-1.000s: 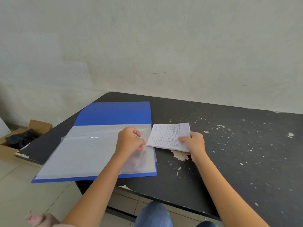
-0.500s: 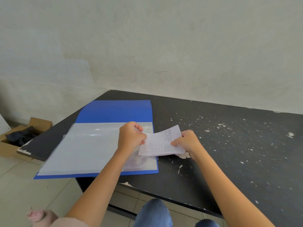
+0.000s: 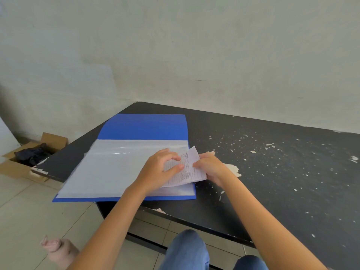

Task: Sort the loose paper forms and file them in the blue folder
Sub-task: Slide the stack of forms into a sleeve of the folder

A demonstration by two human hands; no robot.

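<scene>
At the corner of a chipped black surface point(image 3: 272, 172), the left hand point(image 3: 155, 172) is pinching open a clear sleeve point(image 3: 109, 168) of the open blue folder point(image 3: 142, 126) while the right hand point(image 3: 211, 168) is grasping a printed form point(image 3: 190, 172), angling it toward the sleeve's open side edge, apparently for filing.

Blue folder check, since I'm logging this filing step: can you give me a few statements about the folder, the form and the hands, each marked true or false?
1. The blue folder lies open on the black table. True.
2. The paper form lies flat on the table, untouched. False: both hands hold it, tilted, at the edge of the clear sleeve.
3. The right hand grips the form's right side. True.
4. The left hand rests on the floor. False: it is at the sleeve, touching the form.
5. A cardboard box stands on the table. False: it is on the floor.
</scene>
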